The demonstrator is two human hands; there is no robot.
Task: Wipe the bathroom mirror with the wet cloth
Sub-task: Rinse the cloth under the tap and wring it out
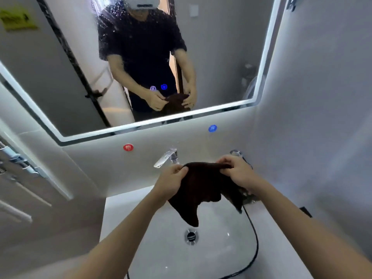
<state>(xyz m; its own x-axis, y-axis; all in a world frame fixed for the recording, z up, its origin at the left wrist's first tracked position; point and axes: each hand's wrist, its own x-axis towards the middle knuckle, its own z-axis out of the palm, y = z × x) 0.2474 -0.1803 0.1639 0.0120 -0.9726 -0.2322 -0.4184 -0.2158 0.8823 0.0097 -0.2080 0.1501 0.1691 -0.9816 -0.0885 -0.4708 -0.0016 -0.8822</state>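
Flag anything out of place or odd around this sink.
A black cable loops along the sink's right side and down across the basin, odd so near water. Droplets speckle the mirror's upper part. The dark cloth hangs over the basin.

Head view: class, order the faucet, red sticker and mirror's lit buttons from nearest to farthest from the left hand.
1. The faucet, just behind the left hand.
2. The red sticker, on the wall, up-left.
3. The lit buttons, higher, on the mirror.
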